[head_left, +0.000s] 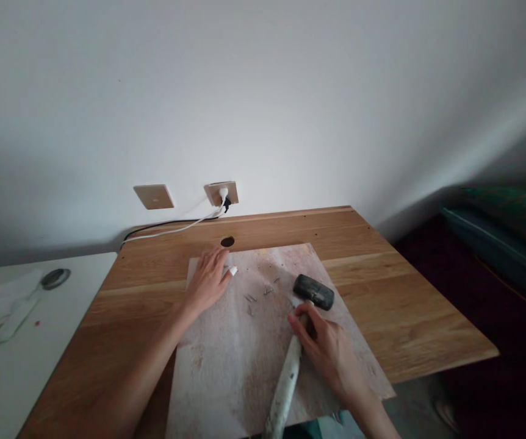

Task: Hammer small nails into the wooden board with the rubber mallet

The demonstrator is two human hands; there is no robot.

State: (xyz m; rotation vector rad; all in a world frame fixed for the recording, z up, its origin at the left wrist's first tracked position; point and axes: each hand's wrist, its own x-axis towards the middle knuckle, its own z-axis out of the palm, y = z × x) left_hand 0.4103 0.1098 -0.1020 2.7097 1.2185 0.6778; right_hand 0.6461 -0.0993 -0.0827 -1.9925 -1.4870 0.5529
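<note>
A pale worn board (pixel 226 366) lies on the wooden desk (pixel 382 292). My left hand (pixel 207 281) rests flat on the board's far left part, fingers stretched out, with a small white piece (pixel 233 270) at its fingertip. My right hand (pixel 324 344) is closed round the neck of a mallet's pale handle (pixel 285 384), just below the dark head (pixel 314 291), which lies on the board. Several small nails (pixel 256 297) are scattered on the board between my hands.
A cable hole (pixel 227 241) sits in the desk behind the board. Two wall plates, one (pixel 154 196) bare and one (pixel 221 192) with white and black cables plugged in. A white table (pixel 25 341) with a round metal thing stands left. Dark furniture is at right.
</note>
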